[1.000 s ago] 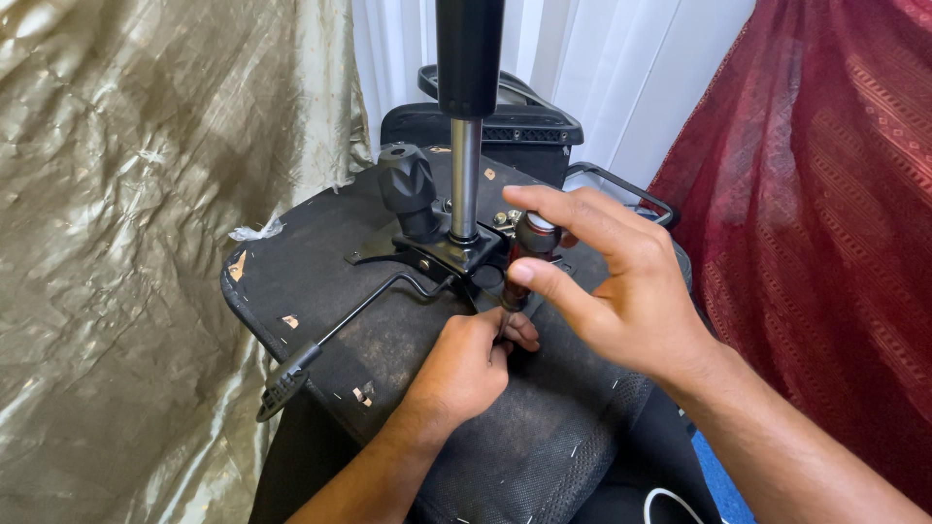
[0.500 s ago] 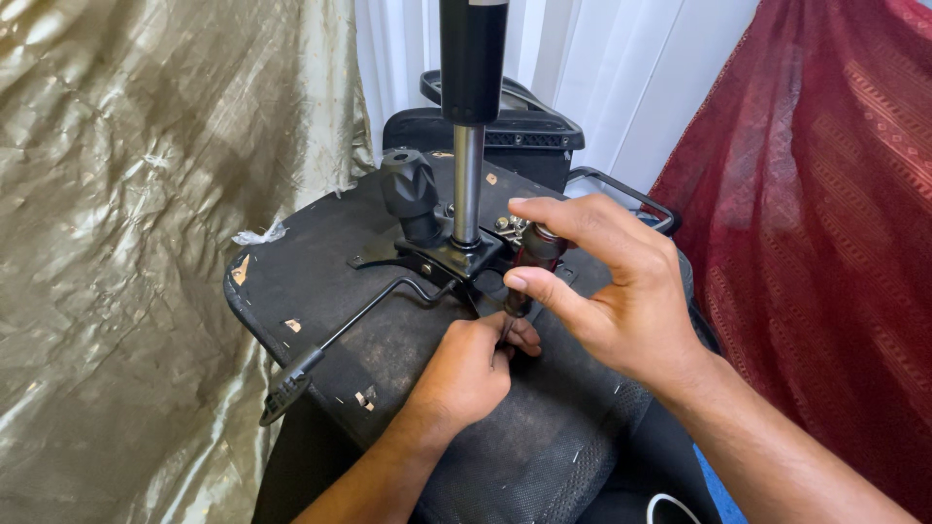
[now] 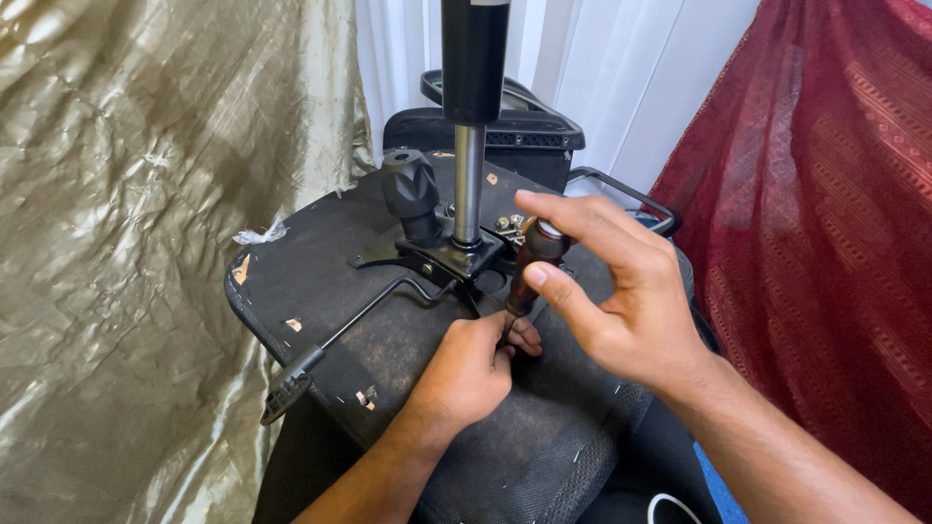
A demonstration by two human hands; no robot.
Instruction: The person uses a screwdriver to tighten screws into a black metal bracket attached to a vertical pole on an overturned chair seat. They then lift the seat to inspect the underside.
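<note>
An upturned office chair seat (image 3: 320,281) faces me, its black underside up. A metal mechanism plate (image 3: 442,257) holds a chrome gas cylinder (image 3: 469,184) and a black knob (image 3: 411,189). My right hand (image 3: 621,301) grips the dark reddish handle of a screwdriver (image 3: 529,267), held nearly upright beside the plate. My left hand (image 3: 476,369) pinches the screwdriver's shaft low down, where the tip meets the seat. The tip itself is hidden by my fingers.
A black lever with a ribbed grip (image 3: 330,349) sticks out from the mechanism toward the left. Crinkled gold fabric (image 3: 126,243) hangs on the left, a red curtain (image 3: 825,213) on the right. A dark case (image 3: 505,131) stands behind the seat.
Both hands stay on the screwdriver. My right hand has shifted slightly on the handle, with the fingers spread a bit differently.
</note>
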